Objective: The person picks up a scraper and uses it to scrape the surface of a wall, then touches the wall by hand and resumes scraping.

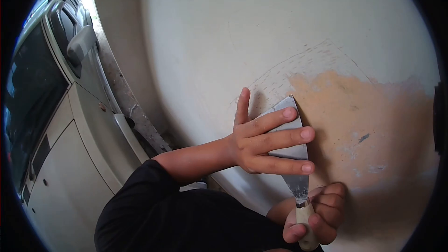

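Note:
A putty knife with a wide metal blade and a pale handle is held close against a light wall. My right hand is wrapped round its handle at the bottom. Across the blade lies my left hand, fingers stretched out and spread, one of them pointing up beside the wall. Right of the blade is a tan, rough-edged patch with a few grey marks. Thin drawn lines and short dashes run along the wall above the blade. The left thumb is hidden.
A light-coloured car stands close on the left, its side mirror toward the wall. A strip of floor runs between car and wall. Part of a shoe shows below my left forearm.

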The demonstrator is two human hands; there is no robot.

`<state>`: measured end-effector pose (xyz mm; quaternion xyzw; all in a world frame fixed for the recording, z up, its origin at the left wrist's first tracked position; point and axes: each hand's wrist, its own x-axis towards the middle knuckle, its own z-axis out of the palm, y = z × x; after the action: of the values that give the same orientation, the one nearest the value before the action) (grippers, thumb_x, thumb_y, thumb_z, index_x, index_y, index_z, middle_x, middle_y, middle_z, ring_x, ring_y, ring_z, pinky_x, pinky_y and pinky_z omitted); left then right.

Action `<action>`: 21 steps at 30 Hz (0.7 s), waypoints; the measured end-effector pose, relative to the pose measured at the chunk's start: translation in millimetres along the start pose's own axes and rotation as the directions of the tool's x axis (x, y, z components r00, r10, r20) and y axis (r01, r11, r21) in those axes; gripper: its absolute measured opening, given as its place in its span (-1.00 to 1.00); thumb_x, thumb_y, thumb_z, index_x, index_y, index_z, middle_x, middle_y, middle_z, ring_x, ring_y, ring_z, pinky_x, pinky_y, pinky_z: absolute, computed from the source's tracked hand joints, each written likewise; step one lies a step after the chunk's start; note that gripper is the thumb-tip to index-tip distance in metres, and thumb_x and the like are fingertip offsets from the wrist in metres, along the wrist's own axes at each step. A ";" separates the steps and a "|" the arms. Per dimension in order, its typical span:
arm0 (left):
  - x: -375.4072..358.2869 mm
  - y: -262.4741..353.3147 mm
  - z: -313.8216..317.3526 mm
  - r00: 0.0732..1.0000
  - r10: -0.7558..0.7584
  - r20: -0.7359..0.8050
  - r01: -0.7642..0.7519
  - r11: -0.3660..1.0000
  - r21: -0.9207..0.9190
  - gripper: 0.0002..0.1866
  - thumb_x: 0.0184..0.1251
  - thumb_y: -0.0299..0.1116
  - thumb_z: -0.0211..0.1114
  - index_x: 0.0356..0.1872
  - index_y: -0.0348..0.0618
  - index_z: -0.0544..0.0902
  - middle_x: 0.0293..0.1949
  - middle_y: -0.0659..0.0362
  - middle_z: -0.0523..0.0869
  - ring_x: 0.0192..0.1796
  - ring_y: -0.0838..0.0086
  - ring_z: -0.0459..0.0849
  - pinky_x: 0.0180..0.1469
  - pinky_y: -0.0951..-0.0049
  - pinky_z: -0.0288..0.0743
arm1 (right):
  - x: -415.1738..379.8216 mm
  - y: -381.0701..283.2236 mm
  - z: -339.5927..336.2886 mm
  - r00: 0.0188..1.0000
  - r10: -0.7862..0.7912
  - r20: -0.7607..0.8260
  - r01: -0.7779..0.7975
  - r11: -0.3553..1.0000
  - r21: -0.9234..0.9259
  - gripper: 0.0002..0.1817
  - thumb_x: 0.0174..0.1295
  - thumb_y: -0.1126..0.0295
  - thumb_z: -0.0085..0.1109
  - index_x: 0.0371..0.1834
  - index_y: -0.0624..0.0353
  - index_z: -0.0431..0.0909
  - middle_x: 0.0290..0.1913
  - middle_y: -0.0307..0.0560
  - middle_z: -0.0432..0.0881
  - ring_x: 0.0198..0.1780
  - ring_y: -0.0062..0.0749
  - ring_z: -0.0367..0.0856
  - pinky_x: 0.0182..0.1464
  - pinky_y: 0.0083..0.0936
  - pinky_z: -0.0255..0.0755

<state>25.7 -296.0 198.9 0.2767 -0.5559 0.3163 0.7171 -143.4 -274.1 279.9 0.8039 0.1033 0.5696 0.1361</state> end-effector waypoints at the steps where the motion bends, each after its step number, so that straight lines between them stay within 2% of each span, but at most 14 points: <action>1: -0.5 0.2 1.2 1.000 0.000 0.007 0.000 1.000 0.007 -0.65 0.48 -0.04 0.30 0.23 0.72 0.65 0.32 0.41 0.71 0.44 0.33 0.59 0.69 -0.33 -0.42 | 0.9 -0.7 3.4 1.000 0.003 -0.018 -0.003 1.000 0.015 -0.75 0.45 0.22 0.07 -0.11 0.22 0.42 -0.51 -0.21 0.33 -0.65 -0.54 0.22 -0.57 -0.49 0.14; 2: 0.8 0.6 2.5 1.000 -0.006 -0.010 0.006 1.000 0.007 -0.65 0.48 -0.04 0.30 0.23 0.72 0.65 0.32 0.41 0.71 0.44 0.33 0.59 0.69 -0.33 -0.42 | 2.0 -1.0 9.1 1.000 -0.007 -0.003 0.007 1.000 0.016 -0.75 0.45 0.22 0.07 -0.11 0.22 0.42 -0.51 -0.21 0.33 -0.65 -0.54 0.22 -0.57 -0.49 0.14; 4: 4.8 0.9 4.1 1.000 0.009 -0.004 -0.009 0.999 0.031 -0.65 0.50 0.01 0.26 0.26 0.73 0.63 0.35 0.41 0.68 0.47 0.34 0.56 0.67 -0.38 -0.45 | 3.0 0.7 19.5 0.983 -0.037 -0.182 0.026 0.998 -0.060 -0.76 0.44 0.24 0.06 -0.12 0.21 0.42 -0.53 -0.21 0.31 -0.66 -0.56 0.19 -0.58 -0.50 0.09; 8: 6.9 3.4 5.6 1.000 0.005 -0.013 -0.005 1.000 0.006 -0.64 0.53 0.07 0.23 0.29 0.75 0.61 0.37 0.41 0.67 0.48 0.35 0.55 0.65 -0.43 -0.49 | -0.9 1.5 10.5 0.985 -0.081 -0.150 0.081 0.997 -0.003 -0.74 0.46 0.21 0.08 -0.10 0.21 0.43 -0.52 -0.18 0.38 -0.67 -0.53 0.23 -0.60 -0.46 0.15; 10: 6.4 5.0 2.3 1.000 -0.027 -0.010 0.027 0.999 -0.028 -0.63 0.56 0.11 0.20 0.32 0.73 0.60 0.36 0.39 0.68 0.46 0.37 0.57 0.68 -0.34 -0.39 | -8.8 -3.8 2.6 0.997 0.077 -0.031 -0.079 0.995 -0.054 -0.69 0.41 0.11 -0.03 -0.02 0.11 0.35 -0.48 -0.23 0.34 -0.64 -0.48 0.18 -0.51 -0.41 0.05; 11: 3.1 4.7 0.5 0.999 -0.029 -0.015 0.029 0.999 -0.030 -0.63 0.56 0.11 0.20 0.32 0.73 0.60 0.36 0.39 0.68 0.46 0.37 0.57 0.68 -0.34 -0.39 | -11.6 -4.6 0.6 0.997 0.075 -0.026 -0.076 0.996 -0.055 -0.69 0.41 0.11 -0.03 -0.02 0.11 0.35 -0.48 -0.23 0.34 -0.64 -0.48 0.18 -0.51 -0.41 0.05; 13: -5.1 2.3 -1.6 0.990 0.139 0.032 -0.138 0.990 -0.024 -0.60 0.55 -0.03 0.29 0.34 0.66 0.62 0.36 0.34 0.68 0.47 0.22 0.56 0.68 -0.24 -0.17 | -11.7 -5.4 0.2 0.996 0.087 -0.002 -0.087 0.990 -0.107 -0.69 0.44 0.11 -0.08 -0.01 0.11 0.32 -0.48 -0.18 0.36 -0.63 -0.44 0.20 -0.51 -0.39 0.08; 14: -6.4 1.4 -2.4 0.990 0.137 0.027 -0.137 0.990 -0.027 -0.60 0.55 -0.03 0.29 0.34 0.66 0.62 0.36 0.34 0.68 0.47 0.22 0.56 0.68 -0.24 -0.17 | -12.6 -5.6 -0.8 0.996 0.085 0.003 -0.084 0.990 -0.111 -0.69 0.44 0.11 -0.08 -0.01 0.11 0.32 -0.48 -0.18 0.36 -0.63 -0.44 0.20 -0.51 -0.39 0.08; 16: -6.4 -0.6 -2.8 0.987 0.152 0.052 -0.146 0.984 -0.100 -0.61 0.53 -0.07 0.33 0.33 0.60 0.65 0.37 0.35 0.68 0.46 0.27 0.57 0.66 -0.01 0.08 | -14.9 -6.0 -2.9 0.996 0.090 -0.026 -0.091 0.994 -0.059 -0.71 0.44 0.12 -0.09 -0.02 0.10 0.33 -0.49 -0.18 0.35 -0.63 -0.44 0.21 -0.50 -0.37 0.08; 17: -5.7 -0.7 1.0 0.988 0.154 0.005 -0.153 0.985 -0.077 -0.60 0.51 -0.09 0.36 0.31 0.59 0.66 0.38 0.35 0.67 0.46 0.28 0.58 0.60 0.11 0.22 | -15.8 -6.3 -2.9 0.996 0.086 -0.023 -0.087 0.994 -0.060 -0.71 0.44 0.12 -0.09 -0.02 0.10 0.33 -0.49 -0.18 0.35 -0.63 -0.44 0.21 -0.50 -0.37 0.08; 21: -4.8 -2.3 0.4 0.991 0.135 0.018 -0.133 0.986 -0.097 -0.61 0.50 -0.11 0.37 0.29 0.59 0.67 0.38 0.35 0.68 0.47 0.28 0.58 0.60 0.11 0.22 | -16.4 -7.8 -3.2 0.994 0.104 -0.040 -0.107 0.991 -0.079 -0.72 0.43 0.13 -0.10 -0.04 0.10 0.32 -0.49 -0.16 0.35 -0.62 -0.43 0.19 -0.48 -0.34 0.06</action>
<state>26.3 -298.6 194.2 0.2079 -0.5965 0.3336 0.6998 -151.9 -271.7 263.7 0.7917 0.0399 0.5942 0.1361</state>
